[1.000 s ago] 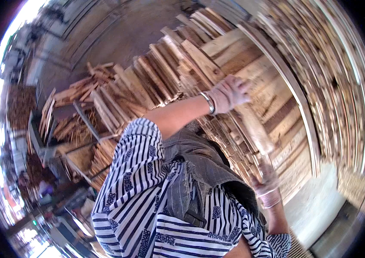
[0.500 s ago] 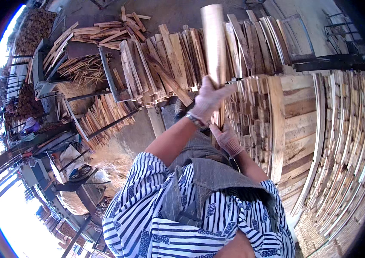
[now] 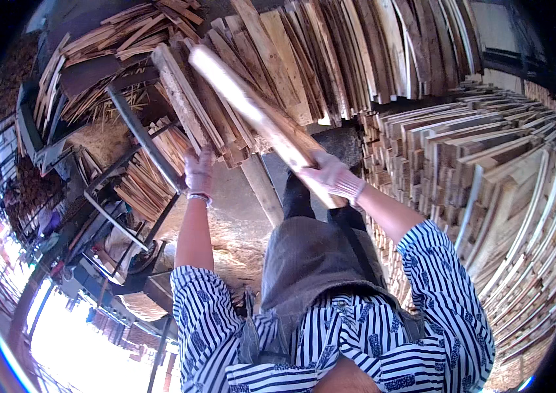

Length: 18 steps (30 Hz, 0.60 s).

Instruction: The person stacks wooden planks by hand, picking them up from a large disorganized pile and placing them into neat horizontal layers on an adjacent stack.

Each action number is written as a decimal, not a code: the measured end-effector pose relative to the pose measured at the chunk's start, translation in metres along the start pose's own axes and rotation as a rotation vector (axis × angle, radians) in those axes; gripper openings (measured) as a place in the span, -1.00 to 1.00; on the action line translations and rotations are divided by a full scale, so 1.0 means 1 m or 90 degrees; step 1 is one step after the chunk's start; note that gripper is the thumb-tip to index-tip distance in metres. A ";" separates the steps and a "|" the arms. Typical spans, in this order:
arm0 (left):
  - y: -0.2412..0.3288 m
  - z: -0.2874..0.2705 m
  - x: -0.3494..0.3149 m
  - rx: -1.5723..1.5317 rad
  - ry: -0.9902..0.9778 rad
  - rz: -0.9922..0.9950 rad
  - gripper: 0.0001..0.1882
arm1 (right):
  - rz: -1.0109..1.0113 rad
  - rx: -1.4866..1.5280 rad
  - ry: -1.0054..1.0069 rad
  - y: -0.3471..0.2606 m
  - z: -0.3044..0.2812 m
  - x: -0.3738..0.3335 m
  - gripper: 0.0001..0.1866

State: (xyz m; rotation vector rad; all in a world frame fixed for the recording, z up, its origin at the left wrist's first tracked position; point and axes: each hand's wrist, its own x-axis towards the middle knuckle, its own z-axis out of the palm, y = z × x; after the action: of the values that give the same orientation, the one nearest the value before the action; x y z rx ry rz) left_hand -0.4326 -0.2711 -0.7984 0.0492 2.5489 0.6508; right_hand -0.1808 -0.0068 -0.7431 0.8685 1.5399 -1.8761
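My right hand (image 3: 331, 175), in a pale knit glove, grips a wooden board (image 3: 251, 108) near its lower end. The board is held aslant, its far end pointing up and left over a row of standing boards (image 3: 291, 72). My left hand (image 3: 199, 173), gloved too, is off the board, with nothing seen in it. Its fingers are extended toward the near ends of the leftmost boards in the row. Whether they touch the wood I cannot tell.
A dark metal bar (image 3: 143, 137) of a frame ends beside my left hand. Thin wooden strips (image 3: 143, 180) lie beyond it. Tall board stacks (image 3: 448, 150) stand close on my right. Loose offcuts (image 3: 134, 33) are heaped at far left. Sawdust covers the floor (image 3: 229, 232).
My left hand has let go of the board and moved left. The board, upright before, now leans left in my right hand. The whole view has shifted.
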 end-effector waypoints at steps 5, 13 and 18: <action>0.052 0.008 0.071 -0.051 0.001 -0.229 -0.14 | 0.114 0.093 -0.130 -0.094 0.050 0.108 -0.26; -0.025 0.051 0.147 -0.076 -0.134 -0.165 -0.15 | 0.102 -0.254 0.409 0.069 0.015 0.149 -0.21; -0.051 0.068 0.175 -0.439 -0.181 -0.257 -0.28 | 0.225 -0.079 0.217 0.190 -0.017 0.168 -0.28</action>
State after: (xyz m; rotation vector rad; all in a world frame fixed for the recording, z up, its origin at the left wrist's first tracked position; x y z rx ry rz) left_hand -0.5477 -0.2593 -0.9542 -0.5495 1.8689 1.2068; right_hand -0.1410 -0.0283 -0.9933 1.3549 1.5516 -1.4180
